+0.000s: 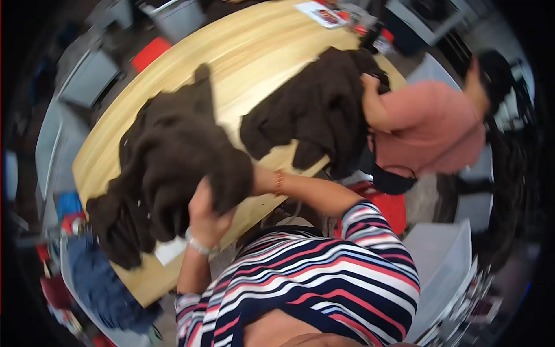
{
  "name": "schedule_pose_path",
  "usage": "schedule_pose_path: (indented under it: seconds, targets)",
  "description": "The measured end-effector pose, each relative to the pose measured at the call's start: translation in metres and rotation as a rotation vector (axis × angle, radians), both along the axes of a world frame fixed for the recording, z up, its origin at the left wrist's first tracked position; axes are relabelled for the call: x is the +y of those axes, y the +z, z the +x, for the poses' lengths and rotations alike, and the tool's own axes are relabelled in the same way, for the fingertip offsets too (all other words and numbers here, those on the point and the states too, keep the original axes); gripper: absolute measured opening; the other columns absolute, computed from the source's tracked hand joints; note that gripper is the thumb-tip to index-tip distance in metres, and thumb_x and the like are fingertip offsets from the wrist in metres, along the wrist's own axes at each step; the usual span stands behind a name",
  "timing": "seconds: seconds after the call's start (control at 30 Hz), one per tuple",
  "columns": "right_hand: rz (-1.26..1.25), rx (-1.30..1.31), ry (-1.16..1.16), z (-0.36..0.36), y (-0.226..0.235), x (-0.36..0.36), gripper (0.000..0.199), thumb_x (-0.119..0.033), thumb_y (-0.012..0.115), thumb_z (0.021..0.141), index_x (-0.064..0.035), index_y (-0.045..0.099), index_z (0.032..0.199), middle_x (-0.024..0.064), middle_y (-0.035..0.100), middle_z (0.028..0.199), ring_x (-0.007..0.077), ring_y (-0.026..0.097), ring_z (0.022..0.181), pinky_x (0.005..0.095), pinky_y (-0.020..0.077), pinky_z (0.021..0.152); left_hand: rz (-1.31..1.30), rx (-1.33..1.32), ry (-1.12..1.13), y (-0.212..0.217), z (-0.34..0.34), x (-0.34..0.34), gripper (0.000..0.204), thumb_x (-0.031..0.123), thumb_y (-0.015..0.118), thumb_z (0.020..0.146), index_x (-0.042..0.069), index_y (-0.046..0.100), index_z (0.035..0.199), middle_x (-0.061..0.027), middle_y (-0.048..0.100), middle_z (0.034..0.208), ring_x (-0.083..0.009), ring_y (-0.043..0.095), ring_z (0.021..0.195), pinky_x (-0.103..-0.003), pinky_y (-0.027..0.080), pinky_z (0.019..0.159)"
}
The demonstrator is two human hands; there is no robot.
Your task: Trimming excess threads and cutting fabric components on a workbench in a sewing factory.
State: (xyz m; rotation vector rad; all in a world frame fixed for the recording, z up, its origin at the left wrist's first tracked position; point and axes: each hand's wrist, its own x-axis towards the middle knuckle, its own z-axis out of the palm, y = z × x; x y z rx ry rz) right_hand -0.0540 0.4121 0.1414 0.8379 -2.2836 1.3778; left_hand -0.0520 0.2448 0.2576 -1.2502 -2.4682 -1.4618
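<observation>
A dark brown knit garment (173, 150), blurred by motion, lies bunched on the left side of the table, its near part raised between my hands. My left hand (208, 217) grips the near edge of the cloth, the thumb in front of it. My right hand (261, 180) reaches into the right edge of the same garment and holds it there; the cloth covers its fingers. A second dark brown garment (312, 107) is spread on the table to the right, where a co-worker's hand (370, 81) touches it. A white paper (170, 251) sticks out below my garment.
The light wooden table (243, 55) curves across the view. A co-worker in a pink shirt (430, 124) stands at its right end. Dark blue cloth (104, 283) fills a grey bin at lower left. A printed sheet (321, 14) lies at the far edge; a red seat (384, 214) is at right.
</observation>
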Motion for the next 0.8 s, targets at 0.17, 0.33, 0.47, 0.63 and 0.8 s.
schedule_pose_path:
  seconds: [0.17, 0.33, 0.47, 0.63, 0.8]
  targets:
    - [0.228, -0.505, -0.111, 0.038, 0.015, 0.106, 0.038, -0.018, 0.061, 0.087, -0.0037, 0.057, 0.122, 0.0157, 0.055, 0.129, 0.0288, 0.048, 0.124, 0.0391, 0.0334, 0.107, 0.083, 0.086, -0.086, 0.000, 0.000, 0.072, 0.048, -0.001, 0.070, 0.056, -0.003, 0.055, 0.102, -0.0233, 0.054, 0.109, -0.0409, 0.054, 0.102, -0.044, 0.048, 0.088]
    - [0.275, -0.078, -0.210, 0.029, -0.009, 0.212, 0.048, -0.026, 0.062, 0.087, -0.0052, 0.050, 0.129, 0.0124, 0.049, 0.133, 0.0275, 0.042, 0.126, 0.0383, 0.0285, 0.110, 0.172, 0.116, -0.146, -0.001, -0.002, 0.147, 0.058, -0.002, 0.072, 0.056, 0.001, 0.054, 0.112, -0.0175, 0.054, 0.107, -0.0367, 0.053, 0.103, -0.043, 0.044, 0.088]
    - [1.112, 0.676, -0.927, 0.044, -0.009, 0.486, 0.049, -0.030, 0.044, 0.098, -0.0061, 0.034, 0.140, 0.0127, 0.041, 0.135, 0.0250, 0.039, 0.124, 0.0332, 0.0244, 0.112, 0.287, 0.211, -0.320, 0.004, 0.007, 0.202, 0.059, 0.006, 0.072, 0.067, 0.008, 0.053, 0.122, -0.0085, 0.057, 0.093, -0.0287, 0.054, 0.090, -0.038, 0.042, 0.076]
    - [0.162, -0.854, -1.089, 0.012, 0.071, 0.383, 0.024, -0.028, 0.054, 0.095, -0.0052, 0.053, 0.100, 0.0054, 0.058, 0.067, 0.0166, 0.053, 0.050, 0.0283, 0.0449, 0.049, 0.177, 0.142, -0.241, -0.085, 0.018, 0.173, 0.052, 0.009, 0.073, 0.067, 0.011, 0.057, 0.117, -0.0107, 0.057, 0.097, -0.0283, 0.055, 0.092, -0.039, 0.042, 0.076]
    - [0.012, -0.711, -0.828, 0.066, 0.009, 0.286, 0.016, -0.016, 0.058, 0.093, -0.0032, 0.053, 0.100, 0.0029, 0.057, 0.062, 0.0103, 0.053, 0.050, 0.0254, 0.0440, 0.047, -0.212, -0.018, 0.418, -0.179, -0.029, 0.030, 0.039, 0.016, 0.073, 0.071, 0.006, 0.063, 0.107, -0.0163, 0.061, 0.104, -0.0330, 0.057, 0.101, -0.043, 0.045, 0.090]
